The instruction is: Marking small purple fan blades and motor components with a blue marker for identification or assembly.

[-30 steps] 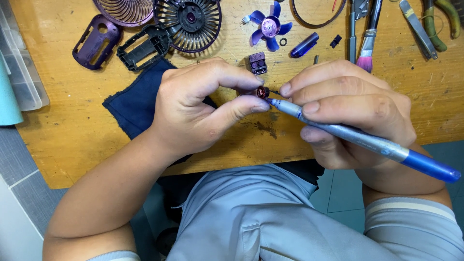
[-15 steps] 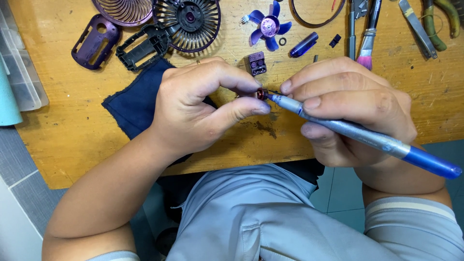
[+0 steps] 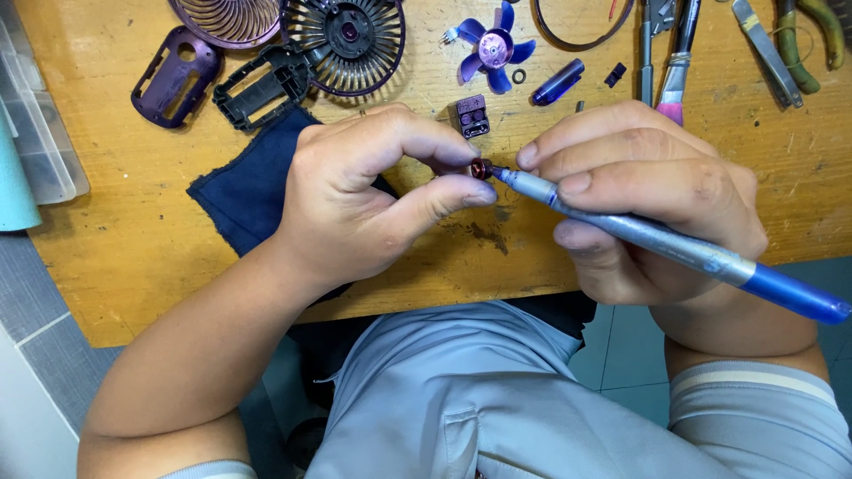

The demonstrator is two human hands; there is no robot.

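Observation:
My left hand (image 3: 373, 200) pinches a tiny dark red round part (image 3: 480, 168) between thumb and forefinger, just above the wooden table (image 3: 133, 231). My right hand (image 3: 648, 195) grips a long blue-and-silver pen-shaped tool (image 3: 674, 244), and its tip touches the small part. A dark blue cloth (image 3: 244, 200) lies under my left hand. Most of the little part is hidden by my fingertips.
Fan pieces lie along the table's far side: a purple grille (image 3: 222, 18), a dark round guard (image 3: 351, 40), a black frame (image 3: 262, 84), a purple cover (image 3: 173, 75), a purple propeller (image 3: 493, 49). Pliers and tweezers (image 3: 772, 44) rest at the far right. A clear plastic box (image 3: 35, 133) stands left.
The hands have barely shifted; the tool's tip stays on the small part held in the left fingers.

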